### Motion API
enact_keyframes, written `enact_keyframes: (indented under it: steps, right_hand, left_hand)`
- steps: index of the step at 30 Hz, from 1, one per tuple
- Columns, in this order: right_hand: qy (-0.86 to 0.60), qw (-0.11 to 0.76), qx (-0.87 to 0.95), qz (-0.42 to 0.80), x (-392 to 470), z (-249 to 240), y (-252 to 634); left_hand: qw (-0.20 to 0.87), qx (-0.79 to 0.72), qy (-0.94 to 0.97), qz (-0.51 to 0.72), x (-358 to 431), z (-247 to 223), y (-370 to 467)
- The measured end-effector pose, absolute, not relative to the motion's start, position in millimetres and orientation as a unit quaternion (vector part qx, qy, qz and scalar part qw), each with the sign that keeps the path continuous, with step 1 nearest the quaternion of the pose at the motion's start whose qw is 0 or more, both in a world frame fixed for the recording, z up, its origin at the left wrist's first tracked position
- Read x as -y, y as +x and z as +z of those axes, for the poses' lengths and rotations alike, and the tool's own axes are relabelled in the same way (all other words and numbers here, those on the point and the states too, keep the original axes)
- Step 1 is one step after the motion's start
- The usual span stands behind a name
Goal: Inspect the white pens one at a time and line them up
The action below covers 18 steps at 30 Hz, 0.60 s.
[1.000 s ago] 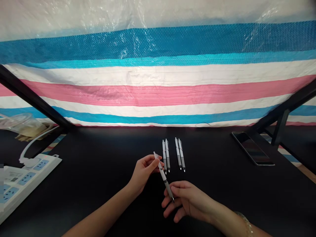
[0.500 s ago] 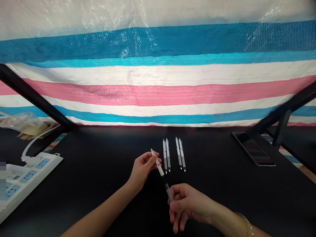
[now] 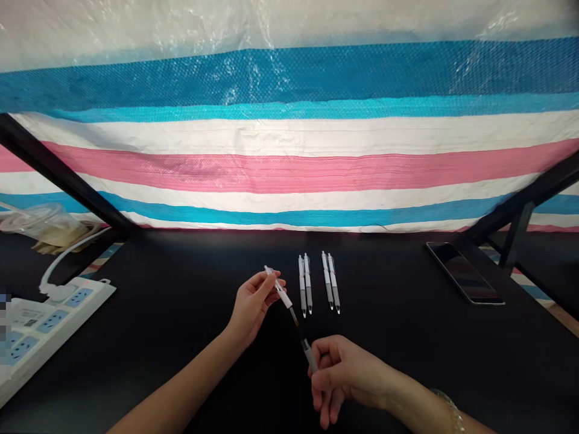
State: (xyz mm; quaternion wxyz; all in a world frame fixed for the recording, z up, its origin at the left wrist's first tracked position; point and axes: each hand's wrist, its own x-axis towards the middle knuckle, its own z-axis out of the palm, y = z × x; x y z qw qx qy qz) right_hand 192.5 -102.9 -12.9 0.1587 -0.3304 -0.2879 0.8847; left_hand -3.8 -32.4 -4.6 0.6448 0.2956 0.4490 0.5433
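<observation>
My left hand [image 3: 257, 299] pinches the white upper barrel [image 3: 282, 293] of a pen, its clicker end pointing away from me. Between thumb and fingers, my right hand [image 3: 337, 377] grips the grey front section [image 3: 310, 357] of the same pen. A dark ink refill [image 3: 296, 322] shows between the two parts, its lower end inside the grey section and its upper end at the mouth of the white barrel. Beyond my hands, two white-and-grey pens [image 3: 305, 283] lie side by side, with another pair of pens [image 3: 330, 283] just to their right.
A phone [image 3: 465, 273] lies at the right of the black table [image 3: 384, 259]. At the left are a white power strip [image 3: 54, 325] with a plugged-in cable and a clear plastic cup [image 3: 40, 220]. A striped sheet [image 3: 289, 175] hangs behind, between black frame bars [image 3: 67, 175].
My left hand has moved left and away with the white barrel, so more of the refill shows between the parts. My right hand has hardly moved.
</observation>
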Motion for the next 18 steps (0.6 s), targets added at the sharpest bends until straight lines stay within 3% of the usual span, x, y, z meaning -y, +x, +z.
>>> enact_keyframes:
  steps: [7, 18]
  right_hand:
    - [-0.349, 0.189, 0.287, 0.872, 100.2, -12.8, 191.0]
    - [-0.335, 0.216, 0.282, 0.873, 101.2, -11.2, 189.3]
  left_hand:
    - [0.67, -0.448, 0.394, 0.441, 46.6, 0.5, 7.4]
    - [0.693, -0.427, 0.409, 0.413, 48.8, 0.6, 6.5]
